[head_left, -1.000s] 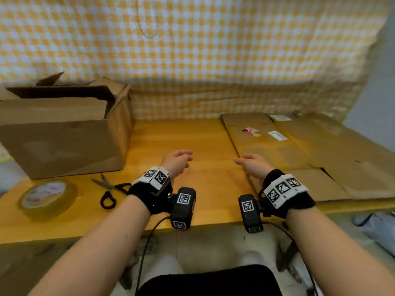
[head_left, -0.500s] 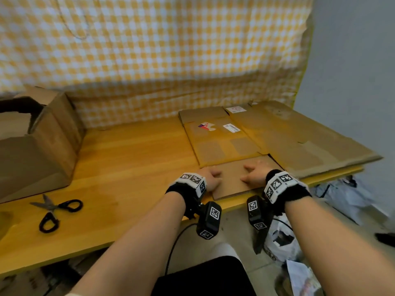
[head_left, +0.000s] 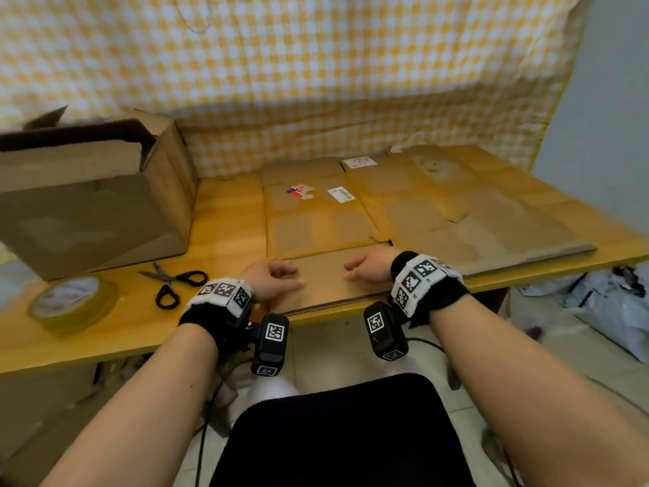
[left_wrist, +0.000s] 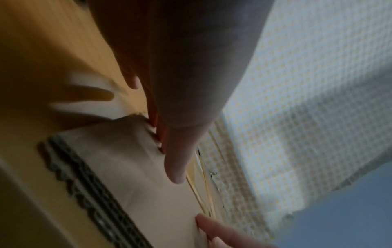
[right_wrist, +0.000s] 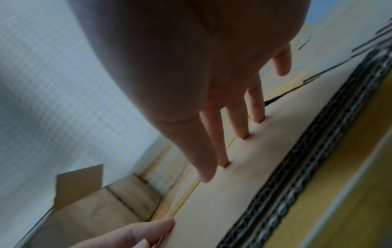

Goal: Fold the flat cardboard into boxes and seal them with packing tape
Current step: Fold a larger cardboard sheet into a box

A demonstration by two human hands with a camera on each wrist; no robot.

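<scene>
Cardboard, flat (head_left: 323, 219), lies on the right half of the wooden tabletop (head_left: 224, 212), its near flap reaching the front edge; two paper labels sit on its upper panel. More flattened sheets (head_left: 491, 212) overlap it to the right. Both hands are on the near flap. Left hand (head_left: 270, 279) rests palm down at the flap's left corner, fingers (left_wrist: 176, 167) loosely extended onto the board, gripping nothing. Right hand (head_left: 368, 270) rests beside it, well apart, fingers (right_wrist: 239, 127) straight with tips pressing on the flap surface, nothing held. Corrugated edge visible in both wrist views. Scissors (head_left: 172, 282), black-handled, lie left of the left hand. Tape roll (head_left: 73, 304) sits further left, near the front edge. Open box (head_left: 91, 195) stands behind them at the tabletop's left. Yellow checked cloth (head_left: 316, 72) hangs behind.
</scene>
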